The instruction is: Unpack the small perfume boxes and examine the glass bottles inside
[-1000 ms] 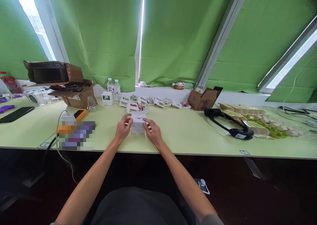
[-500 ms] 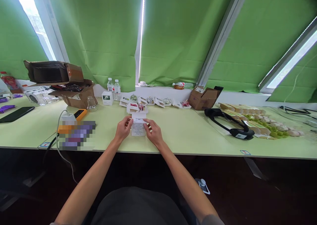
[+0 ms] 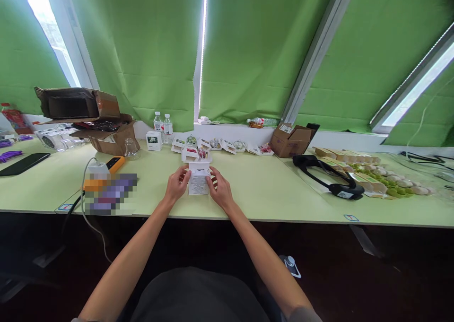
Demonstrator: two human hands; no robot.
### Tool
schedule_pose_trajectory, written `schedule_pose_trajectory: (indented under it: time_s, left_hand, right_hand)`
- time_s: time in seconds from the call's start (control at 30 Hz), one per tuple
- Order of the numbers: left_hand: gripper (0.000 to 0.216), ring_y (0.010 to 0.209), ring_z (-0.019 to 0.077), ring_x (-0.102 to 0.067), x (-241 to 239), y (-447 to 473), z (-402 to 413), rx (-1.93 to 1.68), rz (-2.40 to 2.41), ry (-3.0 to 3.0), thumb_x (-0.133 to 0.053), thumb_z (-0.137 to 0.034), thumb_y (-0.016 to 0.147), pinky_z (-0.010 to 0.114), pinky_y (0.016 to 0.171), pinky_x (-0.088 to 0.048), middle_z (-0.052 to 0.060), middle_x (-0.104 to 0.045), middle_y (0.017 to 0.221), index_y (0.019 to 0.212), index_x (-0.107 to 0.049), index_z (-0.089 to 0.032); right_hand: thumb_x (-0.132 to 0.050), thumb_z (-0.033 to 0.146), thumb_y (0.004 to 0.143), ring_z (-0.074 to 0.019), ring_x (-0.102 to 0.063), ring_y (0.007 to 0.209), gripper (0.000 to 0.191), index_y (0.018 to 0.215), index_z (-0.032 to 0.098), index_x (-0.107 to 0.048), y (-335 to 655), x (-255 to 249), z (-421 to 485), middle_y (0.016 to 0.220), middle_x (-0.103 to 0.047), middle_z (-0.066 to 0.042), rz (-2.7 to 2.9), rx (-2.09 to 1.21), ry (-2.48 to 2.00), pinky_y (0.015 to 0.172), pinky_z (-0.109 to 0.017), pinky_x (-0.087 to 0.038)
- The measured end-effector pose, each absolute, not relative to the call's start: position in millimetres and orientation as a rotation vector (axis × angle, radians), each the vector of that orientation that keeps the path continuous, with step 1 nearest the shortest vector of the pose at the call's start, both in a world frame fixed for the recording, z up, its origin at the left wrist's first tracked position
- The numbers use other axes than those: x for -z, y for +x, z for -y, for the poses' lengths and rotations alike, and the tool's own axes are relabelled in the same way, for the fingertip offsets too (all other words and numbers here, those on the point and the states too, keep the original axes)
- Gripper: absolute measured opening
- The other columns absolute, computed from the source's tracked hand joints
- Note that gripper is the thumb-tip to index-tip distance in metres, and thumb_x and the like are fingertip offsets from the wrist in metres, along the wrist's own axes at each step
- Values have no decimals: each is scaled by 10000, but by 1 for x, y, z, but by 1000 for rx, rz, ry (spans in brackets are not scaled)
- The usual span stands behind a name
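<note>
A person seated at a pale green counter (image 3: 269, 194) holds a small white box (image 3: 198, 182) between both hands near the front edge, at centre. The left hand (image 3: 176, 185) grips the box's left side and the right hand (image 3: 220, 188) its right side, fingers curled narrowly round the carton, which stands on the counter with printed text on its near face and its top flap raised. Left of the hands lies an orange device (image 3: 114, 163) with a white cable trailing over the counter edge, beside a blurred patch. Just beyond the held box sits a cluster of open white boxes (image 3: 213, 146) showing small coloured items, spread along the far middle of the counter. Farther left, two water bottles (image 3: 162, 123) stand by a white cube carton, near an open cardboard box (image 3: 106, 135) stacked with another. To the right, a smaller brown cardboard box (image 3: 290, 141) sits at the far edge, a black neck-worn device (image 3: 328, 178) lies nearer, and rows of tan packets (image 3: 354, 163) with green and pale lumps spread to the far right. Green blinds (image 3: 255, 52) cover the windows behind.
</note>
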State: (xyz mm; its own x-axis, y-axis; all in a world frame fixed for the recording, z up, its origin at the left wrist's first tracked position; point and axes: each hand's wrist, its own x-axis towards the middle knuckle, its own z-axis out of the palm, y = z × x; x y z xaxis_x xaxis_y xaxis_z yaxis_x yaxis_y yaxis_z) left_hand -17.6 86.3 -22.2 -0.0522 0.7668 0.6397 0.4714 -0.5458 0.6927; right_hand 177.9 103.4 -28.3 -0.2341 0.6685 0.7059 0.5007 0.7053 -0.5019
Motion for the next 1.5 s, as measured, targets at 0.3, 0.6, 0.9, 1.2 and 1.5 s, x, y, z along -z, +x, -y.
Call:
schedule_pose_trajectory:
  time_s: [0.3,0.6,0.9,1.2,1.5]
  left_hand:
    - [390,631,121,-609,22,-16,-86,-1647,-1351,1960,-414,-501,915,222,554,-503,33,-674,844,1105,-565,-196]
    - [398,612,111,-599,24,-17,-87,-1631,-1400,1992,-403,-488,925,220,564,-505,21,-668,832,1171,-543,-208]
    - [390,643,124,-609,22,-17,-86,-1587,-1444,2044,-371,-486,935,221,560,-504,28,-666,852,1118,-585,-215]
    - [363,603,109,-597,21,-16,-85,-1550,-1474,2068,-441,-484,908,200,543,-482,1,-636,785,1130,-573,-229]
    - [380,610,118,-606,21,-15,-84,-1556,-1471,2069,-432,-496,906,210,551,-491,5,-637,784,1144,-572,-234]
  right_hand:
    - [-407,397,944,-133,-628,674,414,1306,200,-447,178,29,-104,1081,-638,-85,1900,-185,-896,570,-254,-550]
    - [-414,393,943,-129,-627,646,380,1270,204,-450,178,29,-104,1085,-637,-81,1905,-184,-893,559,-254,-540]
    - [-412,395,943,-131,-631,630,371,1263,209,-446,179,29,-104,1073,-643,-76,1910,-184,-893,562,-259,-536]
    - [-404,397,948,-121,-628,619,391,1293,214,-428,179,27,-102,1073,-642,-68,1913,-181,-897,560,-249,-527]
    - [-408,390,946,-122,-626,612,377,1278,214,-438,179,25,-102,1068,-644,-71,1915,-179,-896,562,-250,-527]
